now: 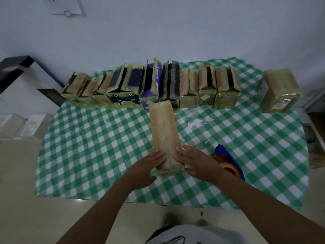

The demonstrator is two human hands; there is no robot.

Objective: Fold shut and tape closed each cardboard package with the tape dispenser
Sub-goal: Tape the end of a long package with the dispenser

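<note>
With flat left hand (149, 166) and right hand (197, 164), fingers straight, pins long package (165, 131) flaps shut, likely for taping; keeps tape dispenser (226, 155) just right.

Grey garment (202, 234), dark outline print; forearms (112, 199) bare.

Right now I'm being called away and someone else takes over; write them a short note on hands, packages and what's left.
Hands: left hand open, flat on the left flap of the long package; right hand open, flat on the right flap.
Flaps are folded shut, not yet taped as far as I can tell.
The tape dispenser lies unheld beside the right hand.
Done: one closed package stands far right.
Left: tape this seam, then fold and tape the row of open packages at the back.
</note>
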